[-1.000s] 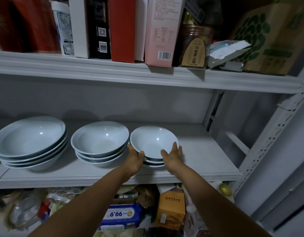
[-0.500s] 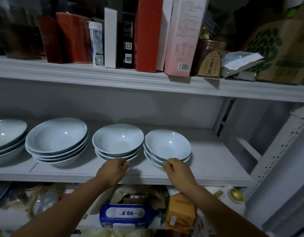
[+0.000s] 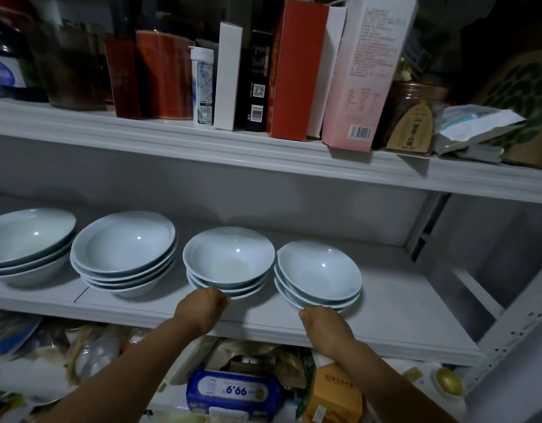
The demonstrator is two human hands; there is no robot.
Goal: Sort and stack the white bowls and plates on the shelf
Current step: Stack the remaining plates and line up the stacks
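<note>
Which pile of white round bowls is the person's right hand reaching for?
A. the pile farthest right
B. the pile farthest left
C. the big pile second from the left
A: the right hand is at the front rim of the rightmost pile of white round bowls, while the left hand is at the neighbouring pile.

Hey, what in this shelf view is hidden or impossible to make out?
Head view:
Leftmost stack of white ceramic bowls: cut by left edge, count unknown.
Left hand grip: fingers curled behind knuckles.
Right hand grip: fingers hidden, by knuckles or rightmost white bowl stack.
Tall pink cardboard box print: too small.
</note>
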